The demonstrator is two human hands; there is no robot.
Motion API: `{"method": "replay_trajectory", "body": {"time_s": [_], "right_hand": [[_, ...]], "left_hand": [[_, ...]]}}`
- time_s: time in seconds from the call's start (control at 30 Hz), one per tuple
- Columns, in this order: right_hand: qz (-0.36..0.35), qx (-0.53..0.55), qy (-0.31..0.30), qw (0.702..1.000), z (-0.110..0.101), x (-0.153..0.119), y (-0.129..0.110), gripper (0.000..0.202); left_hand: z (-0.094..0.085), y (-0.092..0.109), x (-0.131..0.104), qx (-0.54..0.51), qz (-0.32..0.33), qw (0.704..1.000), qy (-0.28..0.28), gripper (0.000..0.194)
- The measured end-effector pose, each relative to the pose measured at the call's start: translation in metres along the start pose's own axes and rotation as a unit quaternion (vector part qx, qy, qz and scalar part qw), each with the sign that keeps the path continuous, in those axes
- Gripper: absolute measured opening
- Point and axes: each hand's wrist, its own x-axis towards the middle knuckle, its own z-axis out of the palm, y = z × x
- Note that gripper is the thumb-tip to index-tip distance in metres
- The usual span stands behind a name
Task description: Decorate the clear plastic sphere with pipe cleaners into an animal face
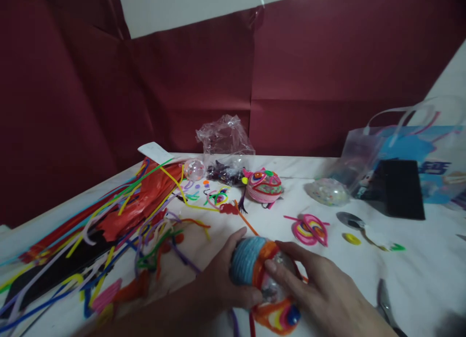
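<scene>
Between both hands is a clear ball partly wrapped with blue and orange pipe cleaners (244, 261). My left hand (225, 278) grips its blue side, thumb across the front. On the right side, my right hand (309, 274) presses a thumb near the orange band, its fingers curled behind. Just below the ball, touching or very near it, is an orange, yellow and blue pipe-cleaner coil (278, 320). Beyond the hands sits a finished-looking pink wrapped ball (264, 186) with coiled eyes. A pink coiled piece (310, 229) lies flat to the right.
Loose pipe cleaners (120, 215) and red packaging (145, 201) spread across the left. At the back stand a clear plastic bag (227, 138) and a small clear ball (194, 170). Rightward are a clear confetti-filled piece (327, 191), a black box (402, 189), a carrier bag (437, 157) and scissors (386, 303).
</scene>
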Motion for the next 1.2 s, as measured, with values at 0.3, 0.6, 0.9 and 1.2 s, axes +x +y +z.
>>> {"method": "replay_trajectory", "body": {"time_s": [0.3,0.6,0.9,1.2], "right_hand": [[0.016,0.022,-0.039,0.999,-0.005,-0.003,0.014,0.067],[-0.026,0.159,-0.093,0.982,-0.013,0.002,0.013,0.056],[-0.019,0.108,-0.086,0.99,-0.013,-0.001,0.018,0.06],[-0.024,0.172,-0.007,0.985,0.002,-0.018,0.023,0.067]], "left_hand": [[0.008,0.017,-0.003,0.009,-0.031,0.999,-0.006,0.109],[0.011,0.023,-0.004,0.011,-0.029,0.999,-0.022,0.104],[0.009,0.025,-0.005,0.044,-0.021,0.999,-0.013,0.102],[0.003,0.023,-0.011,0.06,-0.011,0.997,-0.038,0.106]]}}
